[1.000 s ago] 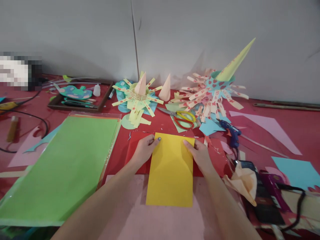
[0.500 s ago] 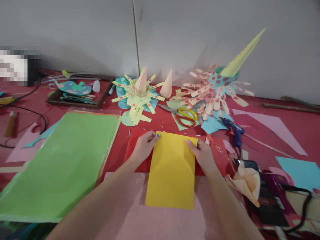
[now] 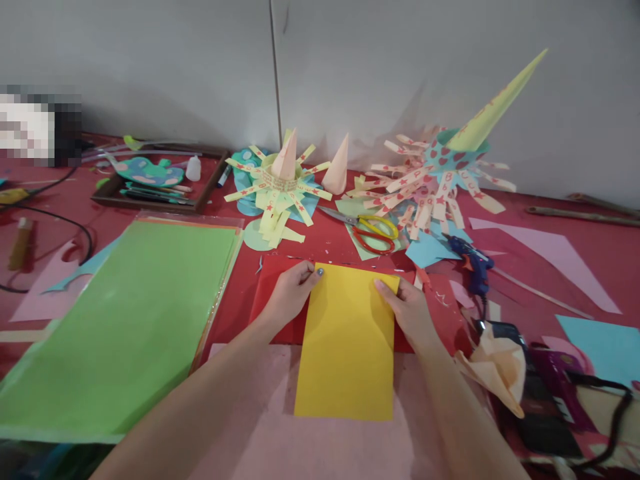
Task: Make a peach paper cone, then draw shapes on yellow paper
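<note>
A yellow sheet of paper (image 3: 347, 343) hangs between my two hands, over red paper (image 3: 280, 280) and a pink sheet (image 3: 250, 427). My left hand (image 3: 293, 290) pinches its upper left corner, thumb on the front face. At the upper right corner, my right hand (image 3: 406, 303) grips it the same way. The fingers behind the sheet are hidden. Just beyond the paper lie scissors (image 3: 373, 230) with one yellow and one red handle loop. A blue glue gun (image 3: 473, 263) rests to the right of my right hand.
A stack of green paper (image 3: 130, 327) in a clear sleeve covers the left side. At the back stand paper cones (image 3: 337, 167), fringed paper crafts (image 3: 443, 177) and a dark tray (image 3: 150, 197) of tools. A purple device (image 3: 560, 380) with a black cord lies at the right.
The view has shifted slightly, so most things sit a little further right. Both hands keep the same hold on the yellow paper.
</note>
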Motion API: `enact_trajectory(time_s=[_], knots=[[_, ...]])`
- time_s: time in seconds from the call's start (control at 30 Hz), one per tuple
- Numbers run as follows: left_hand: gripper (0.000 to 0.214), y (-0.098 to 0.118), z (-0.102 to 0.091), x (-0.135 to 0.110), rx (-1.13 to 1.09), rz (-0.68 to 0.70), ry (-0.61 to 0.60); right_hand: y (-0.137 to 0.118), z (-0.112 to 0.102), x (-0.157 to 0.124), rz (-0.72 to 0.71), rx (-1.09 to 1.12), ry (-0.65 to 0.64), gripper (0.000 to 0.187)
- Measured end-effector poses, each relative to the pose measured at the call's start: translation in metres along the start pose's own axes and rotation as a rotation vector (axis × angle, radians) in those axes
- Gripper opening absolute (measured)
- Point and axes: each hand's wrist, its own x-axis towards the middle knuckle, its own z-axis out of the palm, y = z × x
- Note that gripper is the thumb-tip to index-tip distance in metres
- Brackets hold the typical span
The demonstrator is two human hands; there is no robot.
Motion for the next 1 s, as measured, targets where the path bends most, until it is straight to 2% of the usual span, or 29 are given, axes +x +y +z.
enact_trajectory(time_s=[0.57, 1.0], knots=[[0.031, 0.0058, -0.0004, -0.0025, 0.019, -0.019, 0.024, -0.0015, -0.0001, -0.0006, -0.008, 0.000, -0.004, 0.036], [0.033, 0.0004, -0.0002, -0.0003, 0.010, -0.006, 0.022, -0.0006, -0.0007, -0.0003, 0.006, -0.006, -0.016, 0.037]])
